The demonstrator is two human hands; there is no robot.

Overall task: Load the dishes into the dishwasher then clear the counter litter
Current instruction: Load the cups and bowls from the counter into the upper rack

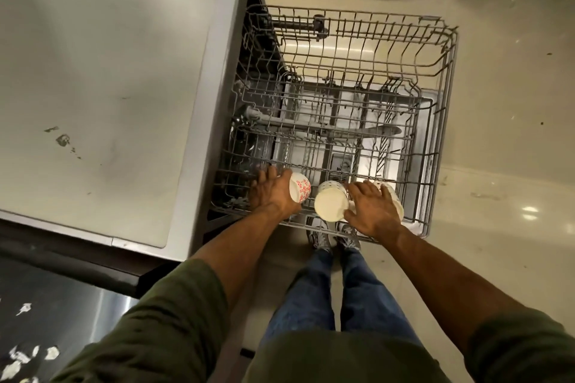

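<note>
Low in the frame, my left hand grips a red-patterned cup and my right hand grips a second cup, both tipped bottom-up over the near edge of the upper rack, I judge for draining; a dotted cup sits upturned between them.

Left cup: I see white with a red flower print.
Middle cup: cream base, dark dots on its side.
Rack: grey wire.
Worktop: pale off-white, some dark smudges.
Sleeves: olive green.
Jeans: blue.
Floor: cream.
</note>
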